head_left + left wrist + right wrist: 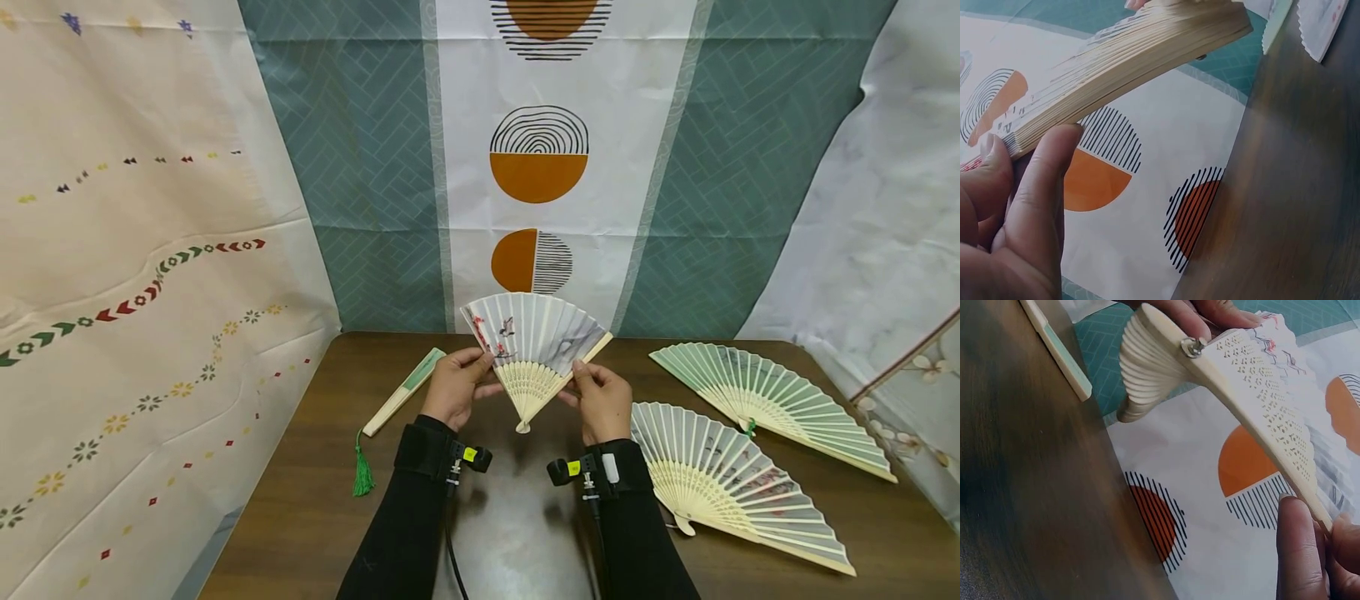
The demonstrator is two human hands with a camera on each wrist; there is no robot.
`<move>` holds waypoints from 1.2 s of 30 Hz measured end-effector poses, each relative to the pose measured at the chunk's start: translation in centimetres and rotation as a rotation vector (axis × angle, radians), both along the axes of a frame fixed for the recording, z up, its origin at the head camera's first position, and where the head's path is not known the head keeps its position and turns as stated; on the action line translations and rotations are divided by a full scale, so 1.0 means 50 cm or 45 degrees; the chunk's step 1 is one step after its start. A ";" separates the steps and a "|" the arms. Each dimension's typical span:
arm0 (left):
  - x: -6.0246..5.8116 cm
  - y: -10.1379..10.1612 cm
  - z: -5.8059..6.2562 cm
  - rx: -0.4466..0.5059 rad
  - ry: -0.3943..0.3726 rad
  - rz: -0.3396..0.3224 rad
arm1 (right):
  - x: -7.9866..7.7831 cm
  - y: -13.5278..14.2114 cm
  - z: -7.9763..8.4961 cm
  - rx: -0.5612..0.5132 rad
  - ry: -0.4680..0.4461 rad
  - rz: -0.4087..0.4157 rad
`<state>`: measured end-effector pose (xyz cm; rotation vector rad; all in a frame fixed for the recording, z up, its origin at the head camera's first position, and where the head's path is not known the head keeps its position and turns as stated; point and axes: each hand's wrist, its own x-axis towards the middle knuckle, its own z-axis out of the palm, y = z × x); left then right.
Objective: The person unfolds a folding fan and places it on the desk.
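Note:
A white folding fan (540,333), partly spread, is held up above the table between both hands. Red blossoms, a bird and grey shading decorate its leaf, and its pale ribs are pierced with small holes. My left hand (456,387) pinches the left outer rib between thumb and fingers. On the opposite side my right hand (603,400) pinches the right outer rib. The right wrist view shows the fan's metal pivot pin (1192,347) and the flared rib ends below it. From the left wrist, the fan's stacked ribs (1129,69) appear edge-on.
Left of the hands lies a closed green fan (408,392) with a green tassel (363,473). On the right, an open green fan (780,392) lies behind an open white fan (735,475), which is close to the right forearm. Patterned cloths hang behind the brown table (300,517).

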<state>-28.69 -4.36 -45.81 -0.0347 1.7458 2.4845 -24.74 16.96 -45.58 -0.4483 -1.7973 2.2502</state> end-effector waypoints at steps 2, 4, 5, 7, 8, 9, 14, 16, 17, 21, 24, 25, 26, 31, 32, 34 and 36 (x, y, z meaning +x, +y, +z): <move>0.000 0.000 0.001 0.018 -0.006 0.006 | 0.000 0.000 0.001 -0.006 -0.001 -0.006; 0.001 0.000 0.003 0.034 -0.002 0.017 | -0.001 0.000 0.001 -0.015 -0.002 -0.010; 0.002 0.000 0.003 0.040 -0.001 0.024 | -0.001 0.000 0.001 -0.021 -0.003 -0.012; 0.004 0.000 0.005 0.056 0.006 0.036 | -0.002 0.001 0.001 -0.030 -0.004 -0.016; 0.005 0.000 0.006 0.063 0.009 0.040 | -0.002 0.001 0.001 -0.033 -0.006 -0.018; 0.006 0.000 0.007 0.067 0.013 0.044 | -0.001 0.001 0.001 -0.035 -0.007 -0.021; 0.008 -0.003 0.007 0.093 0.029 0.065 | -0.002 0.001 -0.001 -0.051 0.002 -0.049; 0.008 -0.004 0.008 0.103 0.031 0.080 | -0.002 0.001 -0.001 -0.069 0.012 -0.059; 0.008 -0.004 0.008 0.108 0.034 0.086 | -0.002 0.002 0.000 -0.078 0.017 -0.062; 0.006 -0.004 0.009 0.123 0.045 0.102 | -0.003 0.004 0.002 -0.115 0.035 -0.077; 0.004 -0.004 0.009 0.140 0.048 0.118 | -0.003 0.006 0.004 -0.135 0.039 -0.085; 0.004 -0.003 0.009 0.146 0.048 0.124 | -0.003 0.006 0.004 -0.142 0.040 -0.086; 0.003 -0.003 0.010 0.154 0.049 0.128 | -0.004 0.007 0.004 -0.147 0.042 -0.088; 0.005 -0.003 0.016 0.189 0.054 0.169 | -0.007 0.007 0.004 -0.176 0.053 -0.101; 0.005 -0.002 0.016 0.198 0.058 0.179 | -0.007 0.007 0.003 -0.183 0.056 -0.106; 0.005 -0.002 0.018 0.209 0.062 0.194 | -0.007 0.007 0.003 -0.194 0.057 -0.112; 0.004 -0.001 0.018 0.222 0.060 0.206 | -0.007 0.007 0.003 -0.206 0.057 -0.115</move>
